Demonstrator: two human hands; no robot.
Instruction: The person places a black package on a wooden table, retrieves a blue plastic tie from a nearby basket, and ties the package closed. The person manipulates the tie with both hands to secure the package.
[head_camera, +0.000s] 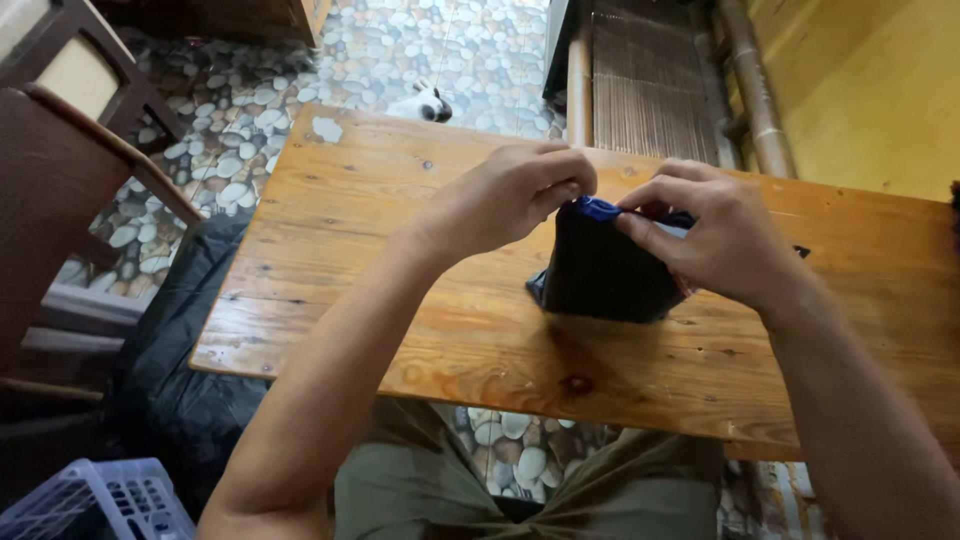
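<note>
While both of my hands are raised over the wooden table, I see the left hand with its fingers pinched together on the top edge of a dark, folded cloth bundle. The right hand is clamped on the same edge from the opposite side, thumb and fingers closed on a bright blue trim that sits between the 2 hands. The bundle stands upright directly below both sets of fingertips, its base touching the tabletop. Beyond the left hand, past the far table edge, a small white and black animal is on the pebble-pattern floor. Well to the outer side of the left forearm I note a dark wooden chair, black sheeting and, nearest to me, a pale plastic crate.
</note>
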